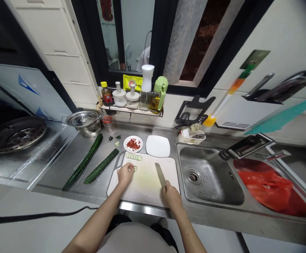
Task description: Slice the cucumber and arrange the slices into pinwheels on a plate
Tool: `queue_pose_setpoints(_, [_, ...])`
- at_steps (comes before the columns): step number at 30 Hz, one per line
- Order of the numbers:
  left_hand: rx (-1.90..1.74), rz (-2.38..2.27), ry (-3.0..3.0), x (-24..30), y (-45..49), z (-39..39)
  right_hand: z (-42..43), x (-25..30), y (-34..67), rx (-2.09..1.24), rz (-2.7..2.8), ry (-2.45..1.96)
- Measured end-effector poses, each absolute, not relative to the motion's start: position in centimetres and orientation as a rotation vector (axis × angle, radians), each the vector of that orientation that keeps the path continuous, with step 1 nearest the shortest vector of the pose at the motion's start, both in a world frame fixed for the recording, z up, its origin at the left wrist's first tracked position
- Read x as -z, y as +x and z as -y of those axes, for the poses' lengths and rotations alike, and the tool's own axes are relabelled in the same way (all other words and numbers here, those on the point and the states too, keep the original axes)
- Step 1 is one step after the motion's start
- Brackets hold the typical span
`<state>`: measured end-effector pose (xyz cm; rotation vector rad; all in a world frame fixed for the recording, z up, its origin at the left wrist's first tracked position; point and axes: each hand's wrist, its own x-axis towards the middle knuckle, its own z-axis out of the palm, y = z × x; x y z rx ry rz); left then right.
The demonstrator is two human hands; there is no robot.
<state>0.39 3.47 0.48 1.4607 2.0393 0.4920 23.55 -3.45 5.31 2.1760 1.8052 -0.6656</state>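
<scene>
My right hand (172, 195) grips a kitchen knife (160, 175), its blade angled up and left over the right part of the white cutting board (149, 196). On the board's left side my left hand (126, 174) has its fingers pinched together at a cucumber slice (135, 168). Behind these fingers another pale slice partly shows. A row of overlapping cucumber slices (134, 156) lies along the board's back edge. Left of the board rest a cut cucumber (101, 166) and a longer whole cucumber (83, 162).
Behind the board stand a plate of small red pieces (133, 144) and a white square plate (157, 146). Cucumber scraps (116, 143) lie nearby. A steel sink (211, 175) is on the right, a lidded pot (85, 123) at back left. Seasonings fill a wall shelf (134, 109).
</scene>
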Motion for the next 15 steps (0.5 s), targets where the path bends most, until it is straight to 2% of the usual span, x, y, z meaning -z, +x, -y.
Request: queue_pose_setpoints(15, [-0.483, -2.248, 1.567, -0.3, -1.2, -4.9, 3.2, -5.4, 22.8, 0.692, -1.773, 2.193])
